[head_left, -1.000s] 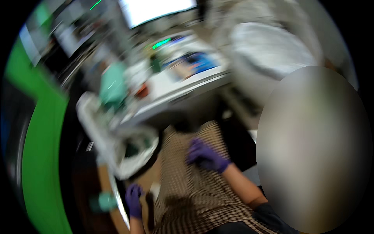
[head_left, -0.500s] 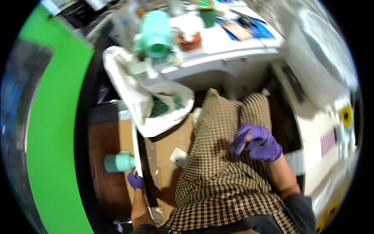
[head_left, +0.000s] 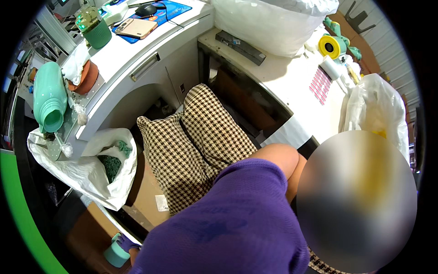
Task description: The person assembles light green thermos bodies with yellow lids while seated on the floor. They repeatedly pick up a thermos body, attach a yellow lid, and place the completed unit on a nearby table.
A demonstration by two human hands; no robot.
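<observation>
My left hand (head_left: 126, 243), in a purple glove, is low at the left with its fingers closed against a small mint-green jug (head_left: 117, 254); its far side is partly hidden. My right hand (head_left: 228, 219), also purple-gloved, is very close to the camera and fills the lower middle. Only its back shows, and its fingers are out of sight. A larger mint-green jug body (head_left: 48, 98) lies on a metal fixture at the left end of the white desk, its round open mouth toward me. Below it hangs a white sack (head_left: 91, 178) with green scraps inside.
On the desk are a green-sleeved bottle (head_left: 96, 36), a brown terracotta-coloured pot (head_left: 85, 78), a phone (head_left: 136, 28) and a mouse (head_left: 146, 10). The right-hand table carries a grey bar (head_left: 240, 47), yellow-rimmed tape (head_left: 329, 47) and plastic bags. A blurred oval hides the lower right.
The view has swung to the right. My right hand has risen from over my lap to close before the camera. My left hand now overlaps the small jug it was beside.
</observation>
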